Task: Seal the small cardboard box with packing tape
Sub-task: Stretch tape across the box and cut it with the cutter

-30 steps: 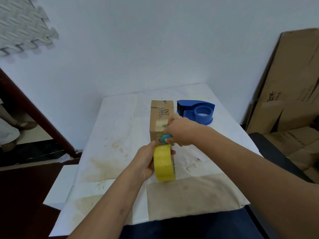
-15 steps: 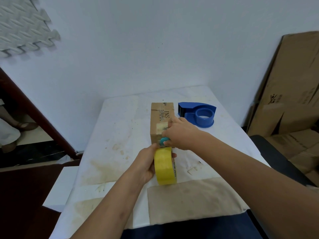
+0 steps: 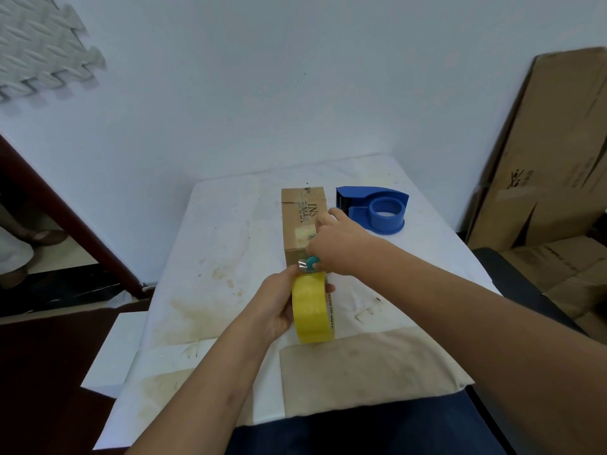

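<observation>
While my left hand (image 3: pixel 274 305) wraps round the yellow tape roll (image 3: pixel 312 308), thumb on the near flank and fingertips showing past its far edge, I hold the roll on edge just above the table (image 3: pixel 223 257), right at the near end of the small cardboard box (image 3: pixel 302 221). From that grip the box runs away toward 12 o'clock, long and narrow, its near face almost touching the top of the roll. My right hand (image 3: pixel 341 244) comes in from 4 o'clock and lies over the near right corner of the box, index finger stretched along the top toward the printed letters, the other fingers curled down. Something small and teal with a shiny bit (image 3: pixel 308 263) sits pinched under those curled fingers, right between the roll and the box's near edge; I cannot tell exactly what it is. So that hand is closed on the teal piece and pressing on the cardboard at once. An old pale strip of tape crosses the box lid just beyond my knuckles.

Over at 1 o'clock from the box, just beside its far right corner, the blue tape dispenser (image 3: pixel 377 208) lies flat on the table, empty ring facing up. Stains mark the white table cover at 9 o'clock from my left hand, and a beige cloth patch (image 3: pixel 361 372) lies at 6 o'clock, under the roll's near side. Flattened cartons (image 3: pixel 551 159) lean against the wall far off at 3 o'clock.
</observation>
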`<state>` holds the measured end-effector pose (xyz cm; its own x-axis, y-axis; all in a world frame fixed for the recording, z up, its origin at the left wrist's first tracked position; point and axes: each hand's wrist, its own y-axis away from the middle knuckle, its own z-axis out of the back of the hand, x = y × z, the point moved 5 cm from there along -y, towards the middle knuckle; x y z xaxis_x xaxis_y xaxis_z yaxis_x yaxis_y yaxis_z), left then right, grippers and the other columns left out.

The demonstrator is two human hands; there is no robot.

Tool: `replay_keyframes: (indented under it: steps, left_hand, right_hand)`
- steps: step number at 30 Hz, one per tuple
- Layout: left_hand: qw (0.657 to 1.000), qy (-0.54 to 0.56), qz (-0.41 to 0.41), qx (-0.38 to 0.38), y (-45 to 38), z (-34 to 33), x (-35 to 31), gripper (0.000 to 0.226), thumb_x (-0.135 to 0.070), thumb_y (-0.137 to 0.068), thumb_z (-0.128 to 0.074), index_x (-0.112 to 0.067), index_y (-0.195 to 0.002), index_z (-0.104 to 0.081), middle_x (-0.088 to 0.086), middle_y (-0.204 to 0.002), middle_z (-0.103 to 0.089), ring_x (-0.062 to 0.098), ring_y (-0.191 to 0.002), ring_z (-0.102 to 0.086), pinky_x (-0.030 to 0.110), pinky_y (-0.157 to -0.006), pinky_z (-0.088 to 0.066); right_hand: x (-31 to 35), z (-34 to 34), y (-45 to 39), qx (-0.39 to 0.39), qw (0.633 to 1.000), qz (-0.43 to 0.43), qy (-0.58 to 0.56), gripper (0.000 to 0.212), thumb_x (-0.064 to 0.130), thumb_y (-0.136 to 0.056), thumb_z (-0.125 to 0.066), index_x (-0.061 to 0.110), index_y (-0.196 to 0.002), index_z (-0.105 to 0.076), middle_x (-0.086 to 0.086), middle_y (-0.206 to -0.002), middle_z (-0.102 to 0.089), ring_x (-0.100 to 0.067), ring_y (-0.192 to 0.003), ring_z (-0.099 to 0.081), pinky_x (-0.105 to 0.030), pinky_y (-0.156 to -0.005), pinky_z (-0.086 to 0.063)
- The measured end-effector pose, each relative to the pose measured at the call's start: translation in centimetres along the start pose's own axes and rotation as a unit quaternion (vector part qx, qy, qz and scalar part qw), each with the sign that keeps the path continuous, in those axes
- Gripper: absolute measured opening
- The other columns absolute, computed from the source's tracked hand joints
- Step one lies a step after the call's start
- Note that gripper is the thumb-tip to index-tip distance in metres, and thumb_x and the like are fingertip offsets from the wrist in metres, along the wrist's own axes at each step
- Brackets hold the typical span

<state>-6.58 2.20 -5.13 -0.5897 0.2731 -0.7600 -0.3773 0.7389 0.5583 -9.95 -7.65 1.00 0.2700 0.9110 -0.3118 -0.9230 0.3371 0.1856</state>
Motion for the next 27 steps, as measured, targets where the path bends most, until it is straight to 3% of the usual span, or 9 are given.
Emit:
replay_keyframes:
  steps: [5,9,14,18,21,23,25,27]
  left_hand:
    - [1.000,-0.012,0.007,-0.003,0.1,0.1,-0.1,0.034,-0.019,-0.096,-0.054,0.000,-0.122,-0.064,0.022,-0.088,-0.075,0.025,-0.063,-0.073,0.031,-0.056,-0.060]
    - [1.000,-0.016,0.008,-0.010,0.1,0.4,-0.1,0.033,-0.018,-0.097,-0.053,0.000,-0.122,-0.064,0.021,-0.090,-0.076,0.027,-0.071,-0.075,0.035,-0.065,-0.063]
    - [0.999,-0.035,0.012,-0.008,0.4,0.5,-0.1,0.029,-0.020,-0.096,-0.055,-0.001,-0.115,-0.068,0.019,-0.084,-0.077,0.025,-0.069,-0.075,0.037,-0.072,-0.061]
    - [0.999,-0.050,0.016,-0.009,0.6,0.9,-0.5,0.025,-0.018,-0.093,-0.061,0.000,-0.106,-0.072,0.018,-0.083,-0.078,0.023,-0.065,-0.075,0.032,-0.060,-0.062]
    - [0.998,-0.062,0.020,-0.011,1.0,1.4,-1.1,0.019,-0.015,-0.091,-0.062,0.000,-0.093,-0.074,0.017,-0.079,-0.077,0.022,-0.062,-0.074,0.032,-0.060,-0.061]
    - [0.997,-0.079,0.025,-0.008,1.3,1.8,-1.4,0.020,-0.014,-0.089,-0.062,0.001,-0.094,-0.074,0.018,-0.081,-0.077,0.022,-0.062,-0.073,0.033,-0.063,-0.060]
    - [0.995,-0.094,0.038,-0.009,1.5,2.2,-1.3,0.020,-0.014,-0.088,-0.063,0.001,-0.098,-0.072,0.017,-0.077,-0.076,0.022,-0.055,-0.071,0.031,-0.057,-0.060]
    - [0.991,-0.121,0.053,-0.004,1.9,2.4,-1.1,0.015,-0.014,-0.089,-0.064,0.000,-0.092,-0.070,0.015,-0.068,-0.074,0.021,-0.049,-0.068,0.029,-0.053,-0.059]
  right_hand:
    - [-0.1,0.5,0.0,0.007,1.000,0.002,0.004,0.032,0.032,-0.095,-0.053,0.017,-0.123,-0.060,-0.008,-0.125,-0.057,-0.026,-0.122,-0.039,-0.041,-0.107,-0.026]
    - [-0.1,1.1,0.2,0.025,1.000,0.001,-0.014,0.033,0.028,-0.095,-0.053,0.013,-0.124,-0.059,-0.010,-0.126,-0.055,-0.027,-0.121,-0.039,-0.038,-0.103,-0.031]
    - [0.2,2.0,0.2,0.050,0.998,-0.004,-0.044,0.032,0.021,-0.094,-0.054,0.009,-0.124,-0.057,-0.009,-0.126,-0.055,-0.026,-0.123,-0.039,-0.034,-0.093,-0.035]
    - [0.8,1.8,-0.4,0.085,0.996,-0.002,-0.029,0.030,0.021,-0.093,-0.056,0.009,-0.121,-0.057,-0.009,-0.119,-0.056,-0.026,-0.121,-0.038,-0.037,-0.097,-0.042]
    - [0.9,1.2,-0.6,0.100,0.995,0.000,0.018,0.029,0.020,-0.093,-0.055,0.008,-0.119,-0.058,-0.009,-0.116,-0.056,-0.028,-0.123,-0.035,-0.040,-0.100,-0.044]
    - [0.7,1.1,-0.5,0.087,0.996,0.002,0.013,0.029,0.018,-0.093,-0.055,0.008,-0.120,-0.059,-0.009,-0.121,-0.056,-0.028,-0.122,-0.036,-0.036,-0.089,-0.044]
    - [0.4,1.1,-0.2,0.071,0.997,0.008,-0.003,0.027,0.019,-0.093,-0.056,0.009,-0.117,-0.059,-0.009,-0.118,-0.056,-0.026,-0.119,-0.038,-0.033,-0.076,-0.038]
    - [0.2,1.0,0.0,0.062,0.998,0.016,-0.005,0.024,0.024,-0.093,-0.056,0.010,-0.112,-0.061,-0.008,-0.111,-0.056,-0.025,-0.117,-0.040,-0.033,-0.075,-0.033]
